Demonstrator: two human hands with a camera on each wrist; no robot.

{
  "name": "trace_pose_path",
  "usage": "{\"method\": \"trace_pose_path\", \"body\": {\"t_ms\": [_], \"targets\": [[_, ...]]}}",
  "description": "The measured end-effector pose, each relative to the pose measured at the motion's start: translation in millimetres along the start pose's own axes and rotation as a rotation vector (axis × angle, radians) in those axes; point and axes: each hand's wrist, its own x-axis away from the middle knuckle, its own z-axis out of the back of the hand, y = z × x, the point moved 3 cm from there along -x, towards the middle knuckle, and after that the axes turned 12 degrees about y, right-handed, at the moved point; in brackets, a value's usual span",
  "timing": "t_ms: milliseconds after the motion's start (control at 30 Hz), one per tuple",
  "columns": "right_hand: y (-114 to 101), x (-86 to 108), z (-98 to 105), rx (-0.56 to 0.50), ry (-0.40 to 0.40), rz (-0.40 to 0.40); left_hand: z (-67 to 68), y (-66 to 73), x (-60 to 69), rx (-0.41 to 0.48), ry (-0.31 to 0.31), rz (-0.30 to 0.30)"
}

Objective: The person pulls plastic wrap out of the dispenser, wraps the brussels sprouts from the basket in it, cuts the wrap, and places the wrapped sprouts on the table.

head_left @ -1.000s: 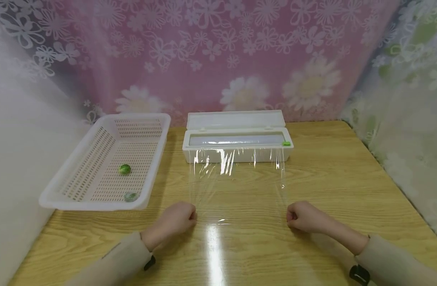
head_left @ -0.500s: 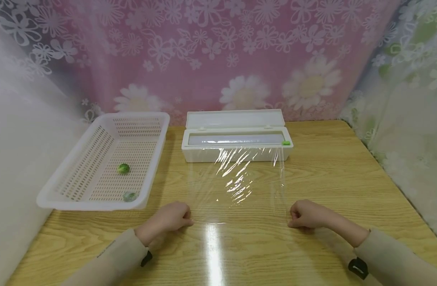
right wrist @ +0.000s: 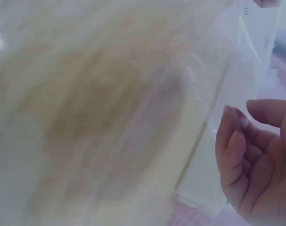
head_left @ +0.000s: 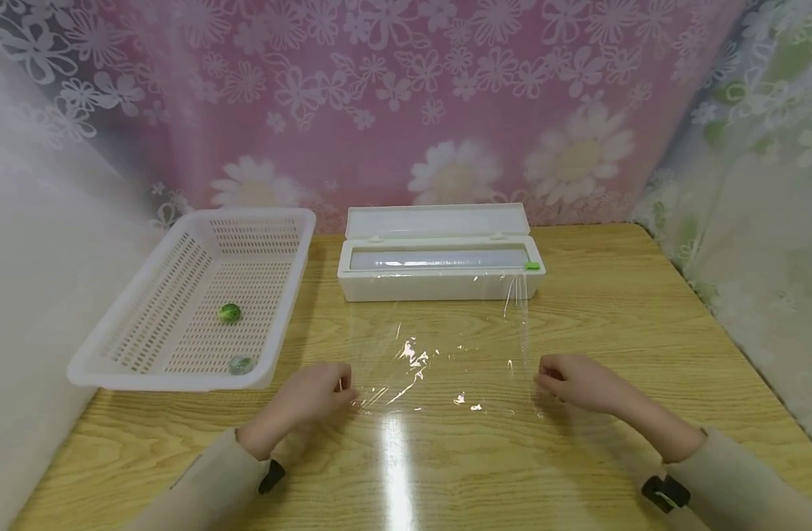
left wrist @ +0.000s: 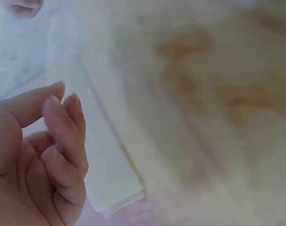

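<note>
A sheet of clear cling film (head_left: pixel 415 358) runs forward from the white cling film box (head_left: pixel 439 286) and lies over the wooden table, its surface wrinkled with bright glints. Beside the film's near left corner is my left hand (head_left: pixel 313 398), fingers loosely curled, thumb close to the index finger; nothing shows pinched between them. My right hand (head_left: pixel 581 383) is past the film's right edge. In the right wrist view, a gap separates the thumb from the curled fingers (right wrist: pixel 232 155), with nothing seen in it. Inside the box, whose lid (head_left: pixel 439 220) stands raised, sits the film roll (head_left: pixel 439 258).
A white perforated basket (head_left: pixel 279 317) stands at the left, holding a small green vegetable (head_left: pixel 229 313) and a film-wrapped one (head_left: pixel 241 365). A green cutter slider (head_left: pixel 532 265) sits at the box's right end. Floral curtains (head_left: pixel 445 96) enclose the table (head_left: pixel 618 310).
A second ago both hands held the film's near corners and it was stretched taut. Both have let go, rising slightly, and the film has slackened onto the table.
</note>
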Motion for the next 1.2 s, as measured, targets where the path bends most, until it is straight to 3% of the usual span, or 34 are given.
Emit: {"method": "trace_pose_path", "body": {"t_ms": [200, 400, 600, 867, 1033, 1200], "targets": [[-18.2, -8.4, 13.1, 0.013, 0.164, 0.042, 20.0, 5.8, -3.8, 0.047, 0.16, 0.005], [-28.1, -16.3, 17.1, -0.02, 0.259, 0.086, 33.3, 7.4, -4.0, 0.094, 0.304, -0.054], [-36.4, -25.2, 14.7, -0.061, 0.273, 0.098, 43.8, 7.6, -0.1, 0.1, 0.381, -0.073], [-46.0, -36.1, 7.3, -0.106, 0.268, 0.137, 68.5, 5.1, 8.7, 0.087, 0.496, -0.071], [-48.2, -39.9, 1.1, -0.137, 0.247, 0.136, 83.1, -8.3, 13.0, 0.091, 0.565, -0.057], [-53.2, -45.1, -4.3, -0.152, 0.256, 0.156, 98.6, -32.7, 21.5, 0.059, 0.668, -0.033]]}}
